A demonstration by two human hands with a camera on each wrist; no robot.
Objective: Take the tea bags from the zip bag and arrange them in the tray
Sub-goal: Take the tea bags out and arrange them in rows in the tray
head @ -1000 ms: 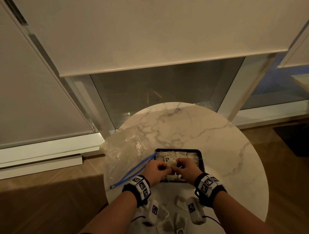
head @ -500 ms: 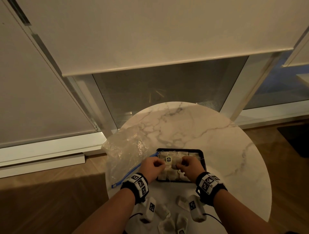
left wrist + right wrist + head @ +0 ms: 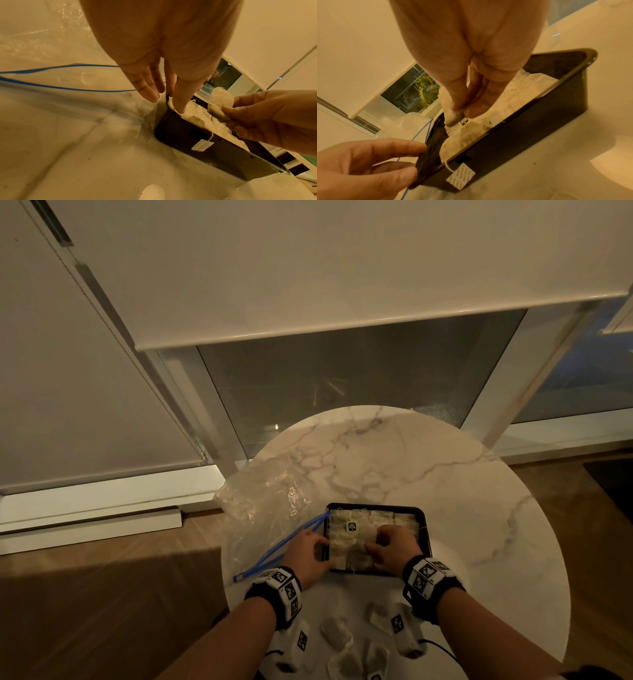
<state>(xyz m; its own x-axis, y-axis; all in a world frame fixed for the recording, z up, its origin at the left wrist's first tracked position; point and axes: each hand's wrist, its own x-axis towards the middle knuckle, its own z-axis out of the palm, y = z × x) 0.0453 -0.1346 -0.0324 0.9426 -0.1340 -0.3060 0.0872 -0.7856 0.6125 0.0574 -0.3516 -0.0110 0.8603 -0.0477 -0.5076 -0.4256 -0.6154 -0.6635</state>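
Note:
A black tray [image 3: 425, 529] on the marble table holds several tea bags laid flat. My right hand [image 3: 378, 546] hovers over its middle and pinches one tea bag [image 3: 217, 104] between thumb and fingers, just above the others; the right wrist view shows this pinched tea bag [image 3: 453, 117] too. My left hand [image 3: 317, 547] lies at the tray's left end, fingers straight, with the thumb [image 3: 180, 106] touching the rim and the other fingers outside the wall. The clear zip bag [image 3: 267, 505] with a blue zip lies left of the tray.
Several loose tea bags [image 3: 337, 633] lie on the table's near part, under my wrists. A paper tag [image 3: 460, 175] hangs on its string over the tray's near wall. The round table's edge is close on the left; a window wall stands behind.
Both hands were together on one tea bag over the tray. My left hand has let go and moved left to the tray's rim. The right hand still holds the bag.

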